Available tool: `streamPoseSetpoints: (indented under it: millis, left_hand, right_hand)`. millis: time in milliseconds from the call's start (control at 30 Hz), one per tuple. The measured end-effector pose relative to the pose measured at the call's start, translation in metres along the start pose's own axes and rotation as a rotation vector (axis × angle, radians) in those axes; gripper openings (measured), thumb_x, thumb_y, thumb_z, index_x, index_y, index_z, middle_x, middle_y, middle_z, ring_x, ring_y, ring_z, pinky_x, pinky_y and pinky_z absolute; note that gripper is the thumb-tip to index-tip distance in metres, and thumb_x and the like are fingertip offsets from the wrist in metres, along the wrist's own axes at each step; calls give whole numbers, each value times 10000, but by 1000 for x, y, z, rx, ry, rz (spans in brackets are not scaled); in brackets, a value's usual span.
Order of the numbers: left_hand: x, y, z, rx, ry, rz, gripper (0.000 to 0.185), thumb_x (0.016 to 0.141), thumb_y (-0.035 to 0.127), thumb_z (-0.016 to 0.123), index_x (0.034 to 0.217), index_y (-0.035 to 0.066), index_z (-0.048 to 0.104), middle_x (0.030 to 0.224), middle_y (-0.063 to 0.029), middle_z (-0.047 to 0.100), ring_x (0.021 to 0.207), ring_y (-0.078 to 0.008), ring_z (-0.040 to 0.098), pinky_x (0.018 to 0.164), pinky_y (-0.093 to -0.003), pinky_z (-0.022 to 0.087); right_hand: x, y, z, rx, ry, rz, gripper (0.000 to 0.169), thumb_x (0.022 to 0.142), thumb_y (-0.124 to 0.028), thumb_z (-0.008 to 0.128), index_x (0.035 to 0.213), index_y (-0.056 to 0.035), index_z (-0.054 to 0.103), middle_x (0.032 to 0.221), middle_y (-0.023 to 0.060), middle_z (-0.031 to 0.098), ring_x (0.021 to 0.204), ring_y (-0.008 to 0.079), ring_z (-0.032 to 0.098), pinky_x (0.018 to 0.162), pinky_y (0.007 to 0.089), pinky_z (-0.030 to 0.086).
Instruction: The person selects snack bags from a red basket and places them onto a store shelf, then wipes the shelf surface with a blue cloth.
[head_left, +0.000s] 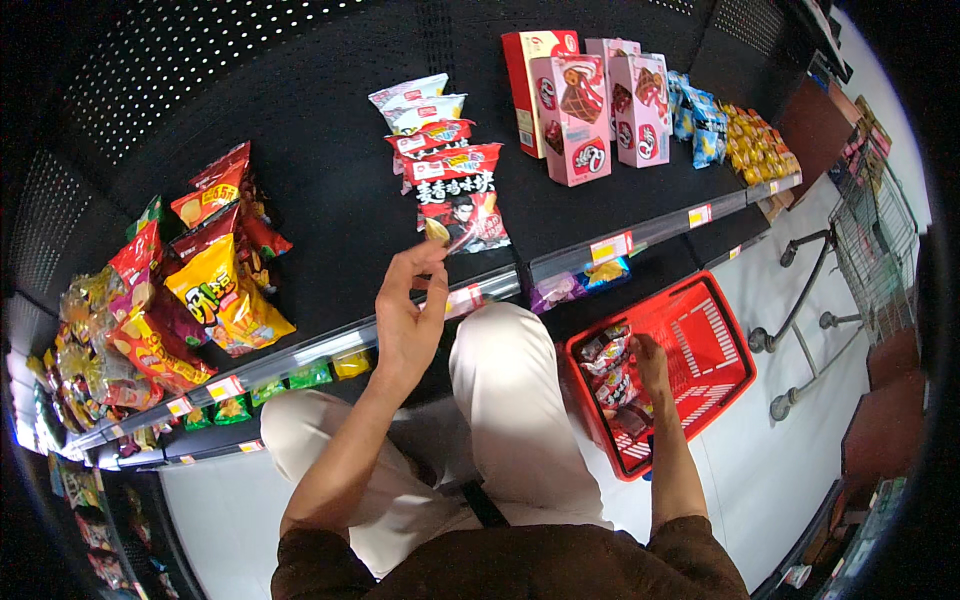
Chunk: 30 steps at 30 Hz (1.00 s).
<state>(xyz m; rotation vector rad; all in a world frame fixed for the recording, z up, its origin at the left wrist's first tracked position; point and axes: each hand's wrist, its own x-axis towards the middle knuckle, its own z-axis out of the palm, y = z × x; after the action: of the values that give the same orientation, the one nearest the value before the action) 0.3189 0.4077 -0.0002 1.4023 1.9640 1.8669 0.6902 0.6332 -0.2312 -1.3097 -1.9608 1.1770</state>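
On the black shelf, red snack bags (461, 199) stand in a row with white snack bags (420, 101) behind them. My left hand (412, 300) is raised at the shelf's front edge, its fingertips over the lower left part of the front red bag; whether they pinch it cannot be told. To the right, a red plastic shopping basket (712, 360) is beside my knee. My right hand (649, 364) reaches into it, at the edge of some red snack bags (613, 367) lying inside. Its fingertips are partly hidden, and its grip is unclear.
Pink snack boxes (574, 124), blue bags (707, 127) and yellow packets (757, 142) stand to the right. Yellow (229, 300) and red bags crowd the left end. A lower shelf holds green packets (310, 375). A wire shopping cart (874, 240) is at the far right.
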Motion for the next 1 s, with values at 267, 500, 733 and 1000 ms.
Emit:
streamPoseSetpoints:
  millis: [267, 500, 733, 1000]
  left_hand:
    - [11, 41, -32, -349, 126, -109, 399, 1000, 127, 480, 1380, 10, 514, 1305, -149, 619, 1133, -194, 617, 922, -311, 493]
    - [-3, 206, -47, -641, 271, -105, 459, 988, 264, 482, 1355, -9, 510, 1262, -187, 632, 1109, -255, 631, 906, -368, 495]
    - [-20, 230, -43, -698, 259, -191, 360, 964, 240, 541, 1248, 20, 563, 1203, -178, 650, 1020, -268, 653, 845, -380, 527]
    - [-35, 241, -39, -692, 272, -237, 248, 936, 212, 608, 1126, 54, 623, 1136, -168, 671, 919, -282, 679, 775, -394, 563]
  right_hand:
    - [10, -19, -3, 182, 215, -71, 294, 987, -123, 617, 1252, 5, 620, 1182, 119, 684, 1075, 177, 627, 904, 308, 514]
    - [1, -93, 12, -9, 422, -225, 289, 955, -29, 595, 1243, -11, 619, 1237, 149, 634, 1123, 266, 600, 969, 375, 475]
    - [-19, -193, 34, -217, 411, -477, 249, 969, -43, 561, 1206, 6, 620, 1205, 175, 622, 1156, 313, 570, 1027, 409, 424]
    - [-14, -245, 63, -75, 339, -580, 261, 939, 15, 560, 1189, -23, 625, 1184, 165, 625, 1150, 309, 575, 1023, 386, 429]
